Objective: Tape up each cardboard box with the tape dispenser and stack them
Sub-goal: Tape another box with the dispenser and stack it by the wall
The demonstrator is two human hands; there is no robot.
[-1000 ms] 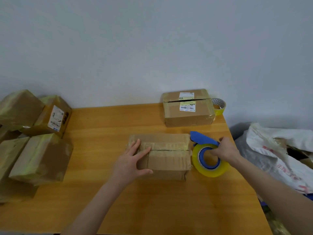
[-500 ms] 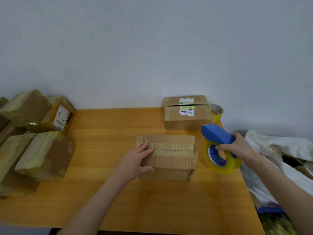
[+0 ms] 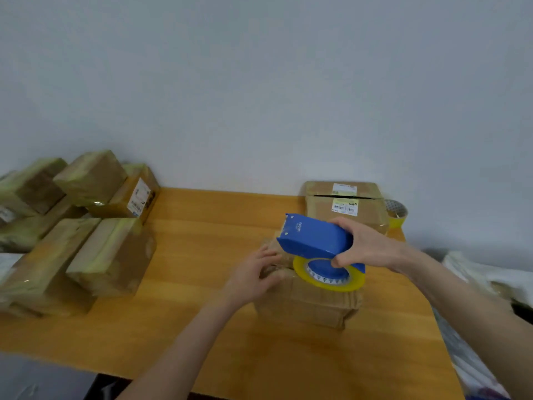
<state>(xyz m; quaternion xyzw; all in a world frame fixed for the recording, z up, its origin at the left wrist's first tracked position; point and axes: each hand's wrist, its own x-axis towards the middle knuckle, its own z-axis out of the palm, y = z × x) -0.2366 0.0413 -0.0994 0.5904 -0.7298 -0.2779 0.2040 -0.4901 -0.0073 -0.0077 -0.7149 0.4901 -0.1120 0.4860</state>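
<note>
A brown cardboard box (image 3: pixel 311 304) lies in the middle of the wooden table (image 3: pixel 202 327). My left hand (image 3: pixel 253 274) rests on its left end, fingers relaxed on the top. My right hand (image 3: pixel 364 245) grips the blue tape dispenser (image 3: pixel 314 238) with its yellow tape roll (image 3: pixel 328 280), held above the box's top. Another box (image 3: pixel 346 206) with white labels and an open top seam stands at the table's back right. A pile of several taped boxes (image 3: pixel 86 232) sits at the left.
A spare yellow tape roll (image 3: pixel 398 215) lies behind the labelled box near the wall. White plastic bags (image 3: pixel 487 278) lie off the table's right edge. The table's front and right edges are close to the box.
My right hand has carried the dispenser from beside the box's right end up and left, over the box's top. My left hand has stayed at the box's left end.
</note>
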